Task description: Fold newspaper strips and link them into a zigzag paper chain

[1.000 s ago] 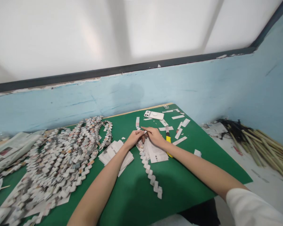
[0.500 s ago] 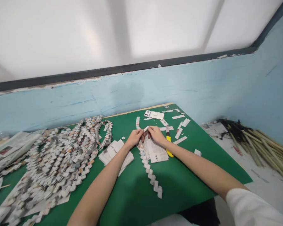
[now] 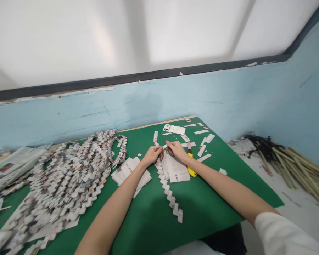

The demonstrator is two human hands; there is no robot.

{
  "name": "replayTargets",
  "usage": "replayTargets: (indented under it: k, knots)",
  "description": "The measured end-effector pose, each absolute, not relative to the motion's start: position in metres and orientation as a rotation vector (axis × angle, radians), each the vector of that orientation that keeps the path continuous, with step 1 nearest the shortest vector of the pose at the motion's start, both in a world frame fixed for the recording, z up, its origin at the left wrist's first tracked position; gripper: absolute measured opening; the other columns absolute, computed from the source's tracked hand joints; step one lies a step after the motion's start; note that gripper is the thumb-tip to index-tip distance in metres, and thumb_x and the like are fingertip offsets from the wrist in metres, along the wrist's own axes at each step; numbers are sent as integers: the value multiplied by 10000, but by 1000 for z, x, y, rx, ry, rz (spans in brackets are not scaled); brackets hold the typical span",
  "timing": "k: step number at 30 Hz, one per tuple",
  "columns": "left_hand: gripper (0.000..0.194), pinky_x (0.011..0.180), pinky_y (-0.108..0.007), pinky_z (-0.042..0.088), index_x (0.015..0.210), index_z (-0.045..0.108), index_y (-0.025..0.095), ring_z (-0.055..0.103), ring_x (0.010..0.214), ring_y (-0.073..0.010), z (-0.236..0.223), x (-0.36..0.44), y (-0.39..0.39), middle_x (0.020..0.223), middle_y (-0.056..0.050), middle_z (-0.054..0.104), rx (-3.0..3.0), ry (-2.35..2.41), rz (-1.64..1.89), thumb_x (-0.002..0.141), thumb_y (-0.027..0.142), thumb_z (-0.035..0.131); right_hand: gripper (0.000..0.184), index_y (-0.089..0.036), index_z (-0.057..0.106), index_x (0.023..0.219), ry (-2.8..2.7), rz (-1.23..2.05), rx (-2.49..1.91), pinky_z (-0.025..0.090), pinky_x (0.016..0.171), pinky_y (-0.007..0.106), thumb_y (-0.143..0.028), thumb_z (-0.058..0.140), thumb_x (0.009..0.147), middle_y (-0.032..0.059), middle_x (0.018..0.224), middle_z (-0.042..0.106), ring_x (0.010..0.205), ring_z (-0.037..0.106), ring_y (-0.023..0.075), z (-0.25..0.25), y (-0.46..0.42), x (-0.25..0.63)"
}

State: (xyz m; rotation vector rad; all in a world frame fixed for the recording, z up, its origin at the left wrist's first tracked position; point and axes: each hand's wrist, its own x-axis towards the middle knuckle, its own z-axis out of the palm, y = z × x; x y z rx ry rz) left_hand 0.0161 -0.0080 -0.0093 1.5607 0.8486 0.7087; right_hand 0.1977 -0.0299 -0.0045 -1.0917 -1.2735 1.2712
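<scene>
My left hand (image 3: 153,155) and my right hand (image 3: 177,150) meet over the middle of the green table (image 3: 207,191), fingers pinched together on a small folded paper strip (image 3: 164,146) between them. That strip sits at the far end of a zigzag folded paper chain (image 3: 170,193) that runs toward me across the table. Under my right hand lies a stack of cut newspaper sheets (image 3: 177,171). A yellow utility knife (image 3: 190,166) lies just right of my right wrist.
A large heap of finished paper chains (image 3: 66,177) covers the table's left half. More newspaper pieces (image 3: 129,170) lie left of my hands. A white phone (image 3: 173,129) and loose paper strips (image 3: 202,140) lie at the far edge. Bamboo sticks (image 3: 295,166) lie on the floor at right.
My right hand's fingers have drawn in from lying stretched over the strip to a pinch facing the left hand. Both hands stay in the same spot.
</scene>
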Motion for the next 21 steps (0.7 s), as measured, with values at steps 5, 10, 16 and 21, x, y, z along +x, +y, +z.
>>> replayTargets:
  k: [5,10,16,21]
  knots:
    - [497,423,-227,329,694,586,176,483,384,-114,-8,18,-10,468,-5,583,1490,869,750,918,617,543,580,-175,584,564,-1351,1138,-1103,231,468,274,-641,570,909,-36,440,406,430,314,103,0,-31,198]
    - [445,501,-242,386,721,579,184,500,443,-120,-8,20,-10,489,14,572,1423,894,929,894,593,605,569,-164,640,583,-1394,1092,-1082,250,482,281,-626,567,905,-26,460,409,453,318,112,8,-35,200]
    - [452,541,-245,397,782,546,196,516,490,-124,-5,18,-13,541,23,586,1480,921,961,914,628,573,529,-158,663,642,-1431,1350,-973,275,462,258,-606,585,913,-48,425,403,415,318,97,0,-34,198]
    - [474,533,-243,381,801,530,197,516,494,-127,-5,19,-14,542,24,578,1505,876,940,925,655,541,560,-165,634,629,-1456,1380,-960,251,450,248,-632,565,932,-60,394,395,384,293,85,-6,-33,198]
